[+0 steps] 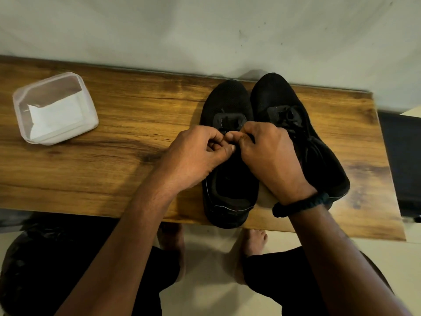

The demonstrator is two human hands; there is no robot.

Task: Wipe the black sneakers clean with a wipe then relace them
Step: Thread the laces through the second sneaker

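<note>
While two hands (230,153) pinch, two sneakers (227,106) abreast.

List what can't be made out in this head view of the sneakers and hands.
- Lace and eyelets of the left sneaker: covered by the left hand and right hand; whether either grip holds a lace cannot be told.
- Lacing on the right sneaker: black on black, blurred.
- Contents of the plastic container: white sheets, possibly wipes, seen through a cloudy lid.
- Dark object beside the table: cut off by the right edge.
</note>
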